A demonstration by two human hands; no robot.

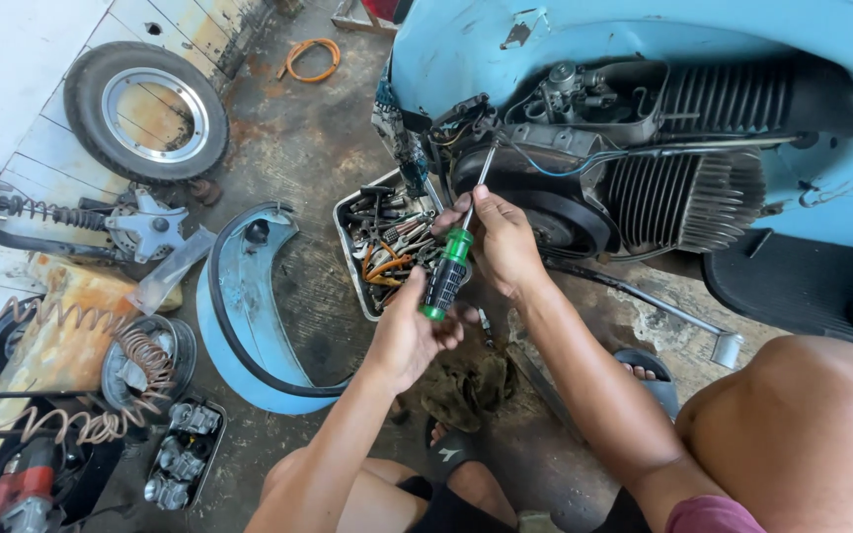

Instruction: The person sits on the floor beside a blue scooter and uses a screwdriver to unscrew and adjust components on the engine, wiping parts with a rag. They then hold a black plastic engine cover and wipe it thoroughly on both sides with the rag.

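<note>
While both hands point(466, 286) clasp screwdriver point(448, 271) (grip closed)

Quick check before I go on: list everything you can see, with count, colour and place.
screwdriver: 1, green-black handle, tip at engine
engine: 1, grey-black, in blue scooter
parts tray: 1, metal, beside engine
side panel: 1, blue, floor centre-left
wheel: 1, black tyre, top left
rag: 1, dark, floor
coiled hose: 1, tan, left
orange cable: 1, top
left hand: holds handle
right hand: steadies shaft
</note>
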